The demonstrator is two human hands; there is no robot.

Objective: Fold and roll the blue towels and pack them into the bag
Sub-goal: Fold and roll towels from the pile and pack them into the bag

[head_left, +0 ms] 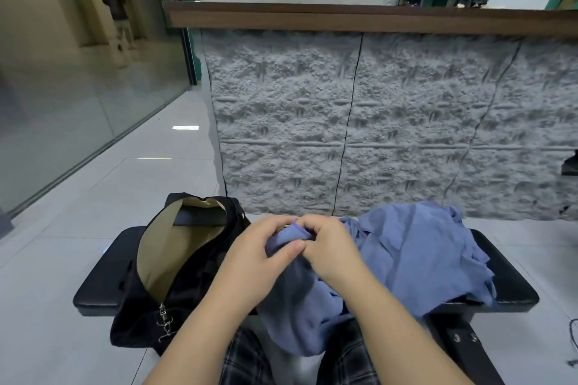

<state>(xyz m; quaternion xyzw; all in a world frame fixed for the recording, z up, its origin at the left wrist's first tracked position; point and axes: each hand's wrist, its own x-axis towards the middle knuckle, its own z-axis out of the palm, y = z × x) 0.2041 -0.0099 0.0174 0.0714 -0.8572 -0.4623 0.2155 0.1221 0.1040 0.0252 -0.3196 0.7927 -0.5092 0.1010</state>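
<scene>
A blue towel [300, 306] hangs from both my hands down over the front edge of the black bench [97, 284]. My left hand [259, 256] pinches its top edge between thumb and fingers. My right hand [331, 247] grips the same edge right beside it, and the two hands touch. A loose pile of blue towels [422, 250] lies on the bench's right half. The black bag [194, 262] stands open on the left half, showing its tan lining.
A rough grey stone wall [375, 122] with a wooden ledge rises just behind the bench. Pale floor tiles spread to the left, along a glass partition. A person stands far off at the upper left. My legs in checked trousers are below the bench.
</scene>
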